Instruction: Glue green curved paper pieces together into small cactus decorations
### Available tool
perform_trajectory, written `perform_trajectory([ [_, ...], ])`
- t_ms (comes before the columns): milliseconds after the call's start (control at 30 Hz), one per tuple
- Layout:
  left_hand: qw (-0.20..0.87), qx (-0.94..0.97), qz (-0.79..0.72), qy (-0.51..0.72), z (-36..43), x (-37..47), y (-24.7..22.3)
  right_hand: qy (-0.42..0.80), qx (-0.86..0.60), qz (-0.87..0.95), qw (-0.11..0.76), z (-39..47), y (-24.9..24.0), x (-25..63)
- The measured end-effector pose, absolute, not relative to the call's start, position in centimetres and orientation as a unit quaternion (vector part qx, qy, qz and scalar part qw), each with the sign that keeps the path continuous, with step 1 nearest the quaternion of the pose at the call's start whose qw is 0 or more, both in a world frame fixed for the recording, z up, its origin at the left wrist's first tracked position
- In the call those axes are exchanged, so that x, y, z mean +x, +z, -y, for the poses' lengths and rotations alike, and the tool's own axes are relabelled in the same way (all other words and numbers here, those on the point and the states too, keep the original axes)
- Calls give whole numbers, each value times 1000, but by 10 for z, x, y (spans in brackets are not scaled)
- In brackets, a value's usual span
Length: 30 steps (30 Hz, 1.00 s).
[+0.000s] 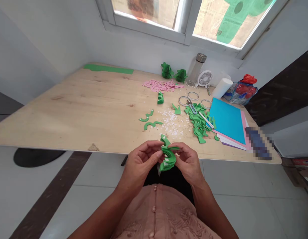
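Note:
A stack of curved green paper pieces with small white patches is held between both hands, just off the table's front edge. My left hand pinches its left side, thumb on the front. On the right, my right hand is closed on the same stack, with a green flap rising near its fingertips. Two wavy green strips lie on the table beyond my left hand. White paper bits are scattered ahead of the hands. Further back stands a small folded green stack.
On the wooden table are green scraps with snips and a white pen, pink cutouts, rings, blue sheets, a bottle, a fan, a white roll and green paper ornaments.

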<state>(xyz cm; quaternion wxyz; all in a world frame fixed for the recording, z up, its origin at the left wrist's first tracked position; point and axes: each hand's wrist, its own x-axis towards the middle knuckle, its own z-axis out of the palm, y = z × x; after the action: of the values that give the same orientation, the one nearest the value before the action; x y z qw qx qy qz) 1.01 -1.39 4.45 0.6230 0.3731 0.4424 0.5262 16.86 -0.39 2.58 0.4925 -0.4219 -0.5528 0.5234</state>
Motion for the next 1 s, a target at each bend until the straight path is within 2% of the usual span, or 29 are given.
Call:
perform_trajectory([
  [667, 627, 361, -440, 532, 16, 10, 46, 476, -412, 601, 493, 7, 28, 170],
  [1000, 666, 292, -431, 535, 11, 13, 51, 449, -422, 624, 480, 6, 27, 171],
])
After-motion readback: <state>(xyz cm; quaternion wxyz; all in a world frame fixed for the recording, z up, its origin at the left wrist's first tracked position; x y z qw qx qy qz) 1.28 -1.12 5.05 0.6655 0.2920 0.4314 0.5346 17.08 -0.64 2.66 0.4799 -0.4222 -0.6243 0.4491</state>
